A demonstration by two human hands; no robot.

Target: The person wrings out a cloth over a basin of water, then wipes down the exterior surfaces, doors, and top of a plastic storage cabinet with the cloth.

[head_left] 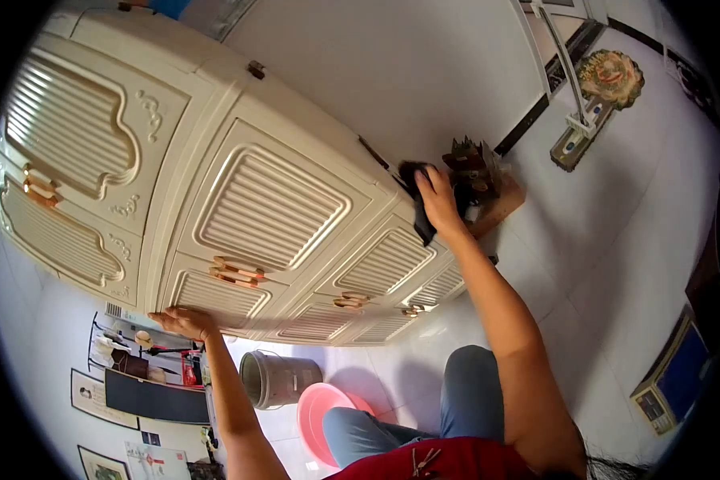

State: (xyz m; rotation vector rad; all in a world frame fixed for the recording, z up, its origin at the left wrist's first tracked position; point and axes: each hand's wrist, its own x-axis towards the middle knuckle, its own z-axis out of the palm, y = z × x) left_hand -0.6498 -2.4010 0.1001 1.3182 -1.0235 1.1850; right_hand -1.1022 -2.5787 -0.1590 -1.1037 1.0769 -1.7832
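A cream cabinet (160, 160) with ribbed door panels and copper-coloured handles (236, 272) runs diagonally across the view. My right hand (438, 196) is closed on a dark cloth (426, 222), which lies against the cabinet's far edge at upper centre. At the lower left, my left hand (186, 322) rests at the cabinet's near edge, its fingers extended and apart with nothing held in them.
A grey bucket (284, 379) and a pink basin (316, 412) stand on the tiled floor near my knees. Dark ornate objects (476, 172) sit beyond my right hand. A blue-topped box (676, 376) is at the right. Pictures (96, 396) hang at lower left.
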